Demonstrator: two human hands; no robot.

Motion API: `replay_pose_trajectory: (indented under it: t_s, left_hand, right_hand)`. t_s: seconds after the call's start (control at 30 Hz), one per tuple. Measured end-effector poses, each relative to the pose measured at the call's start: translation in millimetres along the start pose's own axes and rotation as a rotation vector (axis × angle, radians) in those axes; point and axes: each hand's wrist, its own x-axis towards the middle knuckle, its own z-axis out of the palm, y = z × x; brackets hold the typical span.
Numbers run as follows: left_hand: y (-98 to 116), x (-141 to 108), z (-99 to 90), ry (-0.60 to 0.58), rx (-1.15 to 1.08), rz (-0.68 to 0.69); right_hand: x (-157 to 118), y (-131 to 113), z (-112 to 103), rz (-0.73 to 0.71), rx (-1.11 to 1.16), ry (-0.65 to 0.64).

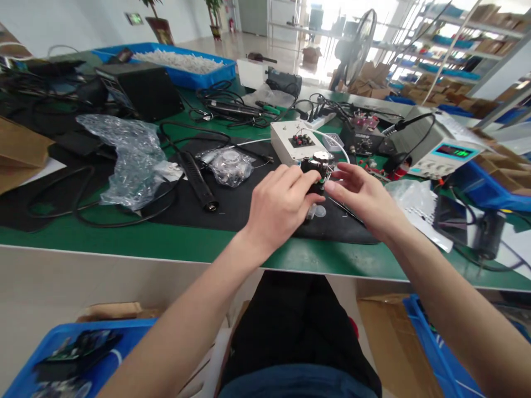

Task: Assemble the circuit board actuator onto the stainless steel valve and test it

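Note:
My left hand [280, 202] is closed around a small device with black and silver parts [320, 160], held just above the black mat [232, 204]. Its thumb and fingers grip the left side, hiding much of the body. From the right, my right hand [360, 193] reaches in with bent fingers. Its thumb and fingertips come together at the device's right side; whatever they pinch is too small to make out. A clear round disc [319, 211] lies on the mat below. Behind the device stands a white box [294, 141] with red and black terminals.
Left of my hands lie a black handheld tool [198, 182], a plastic bag of small parts [231, 166] and bubble wrap [128, 155]. A power supply [443, 146] with a lit display stands at right. Cables cross the green table [199, 244]. A blue bin [141, 331] sits below left.

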Motion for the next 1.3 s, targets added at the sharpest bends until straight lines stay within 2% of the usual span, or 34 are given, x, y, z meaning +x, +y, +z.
replay_pose_trajectory:
  t_s: [0.2, 0.47, 0.93, 1.07, 1.3]
  left_hand:
    - [-25.2, 30.2, 2.6, -0.106, -0.212, -0.015]
    - [-24.9, 41.9, 11.1, -0.159, -0.213, 0.029]
    - [-16.7, 37.3, 7.0, -0.162, -0.117, 0.070]
    - [-13.7, 31.1, 5.2, -0.135, -0.096, 0.078]
    - [-4.2, 15.1, -2.0, -0.083, -0.014, 0.118]
  right_hand:
    - [25.1, 16.8, 10.6, 0.040, 0.122, 0.039]
    - [30.4, 17.4, 2.2, 0.068, 0.154, -0.042]
    - [28.2, 24.2, -3.7, 0.056, 0.189, -0.055]
    - [24.5, 21.7, -2.7, 0.073, 0.182, -0.049]
    - [14.6, 16.3, -6.4, 0.062, 0.133, -0.112]
